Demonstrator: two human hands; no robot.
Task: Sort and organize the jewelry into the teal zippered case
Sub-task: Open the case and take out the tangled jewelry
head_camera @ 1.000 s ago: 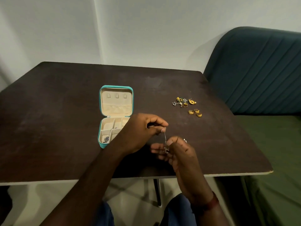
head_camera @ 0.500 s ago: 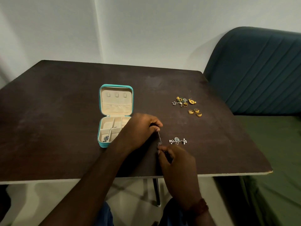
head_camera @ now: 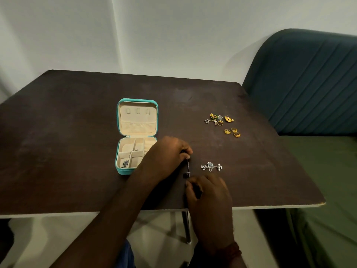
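Table edge (head_camera: 270,206) runs beneath right hand (head_camera: 210,196).

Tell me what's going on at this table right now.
A person is sorting jewelry. The left hand pinches the top of a thin chain piece, whose dark lower end sits just beyond the curled right hand; whether that hand touches it is unclear. The teal case lies open with one silver piece in its front-left compartment. A silver ornament and a cluster of gold and silver pieces lie on the table.
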